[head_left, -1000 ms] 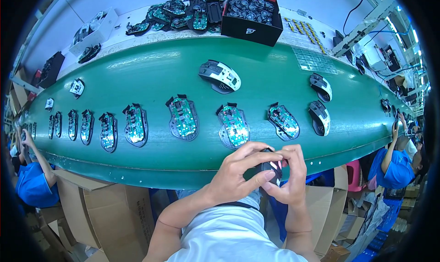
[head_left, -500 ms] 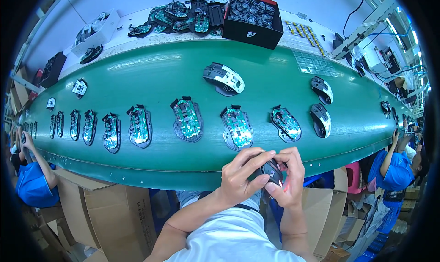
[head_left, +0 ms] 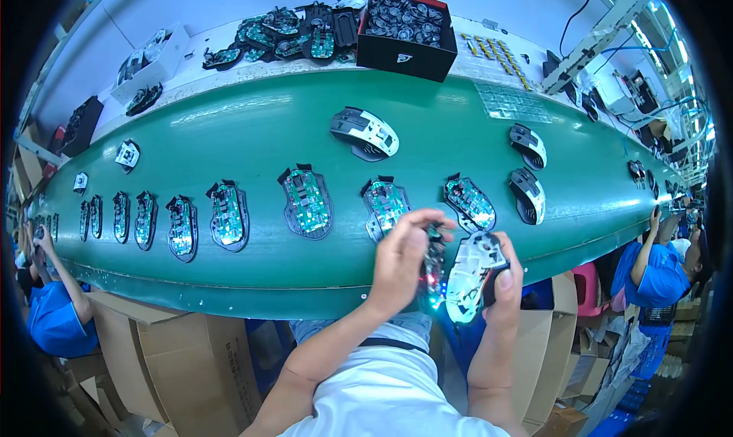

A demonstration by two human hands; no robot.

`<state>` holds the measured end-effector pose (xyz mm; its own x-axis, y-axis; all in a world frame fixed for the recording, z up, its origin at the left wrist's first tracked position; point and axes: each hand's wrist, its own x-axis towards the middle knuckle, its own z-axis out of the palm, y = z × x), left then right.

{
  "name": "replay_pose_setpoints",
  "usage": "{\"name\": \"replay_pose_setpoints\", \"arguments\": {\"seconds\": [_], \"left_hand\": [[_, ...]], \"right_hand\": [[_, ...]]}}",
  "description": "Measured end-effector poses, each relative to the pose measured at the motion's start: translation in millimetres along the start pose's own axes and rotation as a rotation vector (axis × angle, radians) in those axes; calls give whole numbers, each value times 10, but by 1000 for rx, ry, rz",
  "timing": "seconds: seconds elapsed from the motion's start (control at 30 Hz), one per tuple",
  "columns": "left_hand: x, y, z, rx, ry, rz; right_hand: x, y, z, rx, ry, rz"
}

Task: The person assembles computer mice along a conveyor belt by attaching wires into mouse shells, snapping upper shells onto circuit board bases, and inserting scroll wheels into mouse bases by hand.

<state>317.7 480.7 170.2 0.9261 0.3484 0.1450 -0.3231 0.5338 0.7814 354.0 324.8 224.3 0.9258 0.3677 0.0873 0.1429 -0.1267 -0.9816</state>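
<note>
My left hand (head_left: 403,260) is closed on a mouse base (head_left: 434,273), a dark shell half with a circuit board and red and blue lights glowing. In my right hand (head_left: 504,280) is a mouse top shell (head_left: 472,278), its pale inner side turned up. The two halves are held side by side, in front of the belt's near edge. Just beyond them, an open mouse base (head_left: 385,204) and another open mouse base (head_left: 469,203) lie with their green boards up. Two black-and-white mice (head_left: 527,196) rest to the right of these.
A green conveyor belt (head_left: 259,139) spans the view, with a row of open mouse bases (head_left: 229,215) to the left. Beyond it stand a black box (head_left: 405,56) of small round parts and a board pile (head_left: 282,36). Cardboard boxes (head_left: 200,360) flank me; co-workers sit at both sides.
The dark mouse I held between both hands has come apart into two halves. My left hand has moved slightly up and right with the base; the right hand has turned the shell over.
</note>
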Motion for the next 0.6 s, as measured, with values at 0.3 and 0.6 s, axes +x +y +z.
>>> {"name": "replay_pose_setpoints", "arguments": {"seconds": [0.3,0.6], "left_hand": [[50,88,-64,-278,183,-128],[-49,-74,-113,-195,329,-35]], "right_hand": [[114,194,-132,316,62,157],[164,366,-238,75,119,242]]}}
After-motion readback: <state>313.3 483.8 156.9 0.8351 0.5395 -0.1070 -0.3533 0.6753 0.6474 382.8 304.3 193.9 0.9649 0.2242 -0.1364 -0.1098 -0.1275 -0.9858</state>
